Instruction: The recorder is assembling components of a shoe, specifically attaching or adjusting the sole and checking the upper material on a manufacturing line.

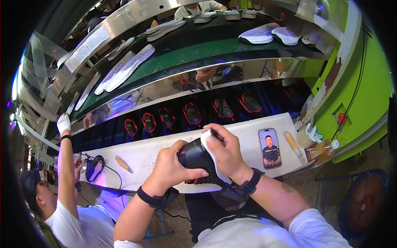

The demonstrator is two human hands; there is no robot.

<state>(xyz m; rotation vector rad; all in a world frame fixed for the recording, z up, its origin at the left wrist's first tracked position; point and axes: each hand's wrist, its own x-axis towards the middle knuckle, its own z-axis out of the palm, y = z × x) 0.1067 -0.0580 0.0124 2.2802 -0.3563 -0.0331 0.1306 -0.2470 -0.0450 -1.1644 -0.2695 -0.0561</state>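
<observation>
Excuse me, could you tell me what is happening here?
The person's left hand grips a black shoe while the right hand holds a white sole against it, above a white table. A phone lies to the right. Beyond, dark shoes sit in a row. At left, a co-worker reaches toward the green belt.

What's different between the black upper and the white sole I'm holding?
The black upper is dark with touches of red, while the white sole is pale. The upper looks bulky and rounded; the sole shows as a narrow curved strip. Your left hand grips the upper, whereas your right hand grips the sole. Both are held together.
</observation>
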